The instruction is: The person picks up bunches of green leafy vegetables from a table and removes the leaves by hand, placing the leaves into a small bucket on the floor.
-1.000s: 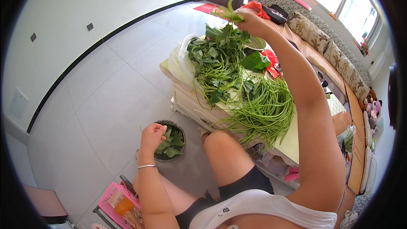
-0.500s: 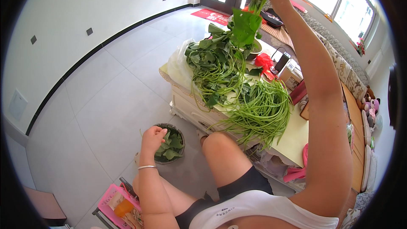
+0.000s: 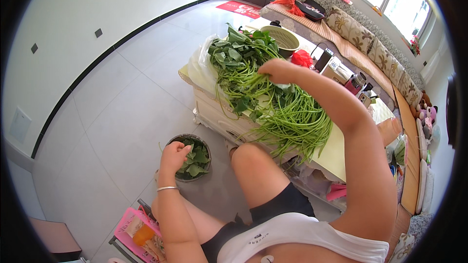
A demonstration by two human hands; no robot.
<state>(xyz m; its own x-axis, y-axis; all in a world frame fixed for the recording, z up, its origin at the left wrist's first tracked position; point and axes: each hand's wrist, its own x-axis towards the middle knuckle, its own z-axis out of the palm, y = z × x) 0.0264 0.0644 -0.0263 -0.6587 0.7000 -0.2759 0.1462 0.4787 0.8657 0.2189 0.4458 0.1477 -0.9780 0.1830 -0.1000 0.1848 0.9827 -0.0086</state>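
My right hand (image 3: 276, 72) is closed over the long-stemmed leafy greens (image 3: 241, 53), gripping stems at the right side of the pile. The greens lie heaped on a pale yellow-topped table (image 3: 334, 152), their dark leaves toward the far end. Nearer me, bare green stems (image 3: 304, 124) lie in a bundle, some drooping over the table's front edge. Lower left, my left hand (image 3: 175, 157) hovers at a dark round bin (image 3: 209, 158) holding loose green leaves (image 3: 196, 161). Its fingers are curled together; whatever they may hold is hidden.
A clear plastic bag (image 3: 201, 61) lies beneath the pile's left side. Behind it sit an oval strainer basket (image 3: 282, 40), a red crumpled item (image 3: 302, 58) and a flask (image 3: 356, 83). A pink basket (image 3: 129, 229) stands by my left leg, a patterned sofa (image 3: 351, 29) beyond the table.
My right hand has come down from high above the table's far end, where it held up a leafy bunch, to the pile of greens. My left hand has stayed at the bin.
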